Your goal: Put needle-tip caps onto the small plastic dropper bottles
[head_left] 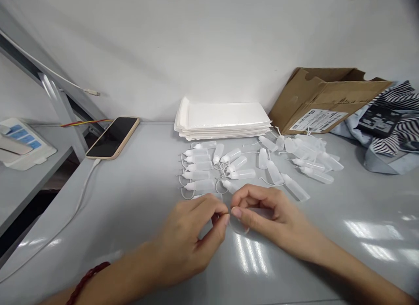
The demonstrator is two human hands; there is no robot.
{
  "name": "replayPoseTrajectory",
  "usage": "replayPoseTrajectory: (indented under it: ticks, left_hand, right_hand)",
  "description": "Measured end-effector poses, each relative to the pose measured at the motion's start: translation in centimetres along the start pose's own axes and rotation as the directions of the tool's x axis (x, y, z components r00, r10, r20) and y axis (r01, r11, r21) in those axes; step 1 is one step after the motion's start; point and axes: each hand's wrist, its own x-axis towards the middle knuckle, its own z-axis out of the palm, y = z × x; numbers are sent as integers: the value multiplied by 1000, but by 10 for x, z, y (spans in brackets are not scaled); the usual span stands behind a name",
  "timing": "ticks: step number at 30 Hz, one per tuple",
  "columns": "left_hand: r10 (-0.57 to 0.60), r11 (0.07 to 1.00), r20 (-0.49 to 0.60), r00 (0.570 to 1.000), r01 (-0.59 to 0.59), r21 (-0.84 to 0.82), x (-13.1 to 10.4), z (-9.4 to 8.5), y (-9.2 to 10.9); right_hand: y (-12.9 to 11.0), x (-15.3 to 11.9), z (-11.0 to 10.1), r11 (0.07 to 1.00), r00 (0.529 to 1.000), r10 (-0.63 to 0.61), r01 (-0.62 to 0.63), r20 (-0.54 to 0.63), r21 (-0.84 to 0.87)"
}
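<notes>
My left hand (193,237) is closed in a pinch, its thumb and forefinger on the end of a thin white strap (239,232). My right hand (268,211) faces it, fingers curled around a small translucent squeeze bottle (264,213) that is mostly hidden; the strap loops below its fingertips. Just beyond my hands, several needle-tip bottles (198,166) lie in a column with their tips to the left. More bottles (238,163) lie beside them at mixed angles. To the right is a loose pile of similar bottles (307,150).
White padded envelopes (225,117) are stacked against the wall. An open cardboard box (314,99) leans at the back right, beside striped cloth (393,134). At left, a phone (113,139) lies with a charging cable (78,204) attached. The grey table (137,200) reflects lights.
</notes>
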Motion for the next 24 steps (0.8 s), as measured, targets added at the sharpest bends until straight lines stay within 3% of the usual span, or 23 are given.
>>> replayPoseTrajectory:
  ticks: [3, 6, 9, 13, 19, 22, 24]
  left_hand:
    - [-37, 998, -99, 994, 42, 47, 5, -3, 0]
    - [-157, 983, -170, 973, 169, 64, 9, -6, -1]
    - [-291, 952, -202, 935, 304, 36, 10, -8, -3]
    - [-381, 923, -253, 889, 382, -45, 10, -6, -5]
    - [-381, 924, -234, 894, 378, -62, 9, -3, -4]
    - [-366, 930, -240, 899, 361, -66, 8, -4, -3]
    - [-366, 930, -245, 898, 361, -67, 8, -4, -3]
  right_hand:
    - [1, 2, -4, 988, 977, -85, 57, -197, -141]
    - [2, 4, -9, 962, 929, -172, 87, -329, -259]
    - [5, 6, -13, 974, 929, -168, 103, -331, -204]
    - [12, 11, -12, 988, 929, -110, 64, -354, -140]
    - [16, 16, -16, 970, 900, -118, 15, -419, -243]
    - [14, 15, -27, 930, 847, -193, -3, -495, -368]
    - [15, 16, -37, 869, 763, -306, -20, -569, -494]
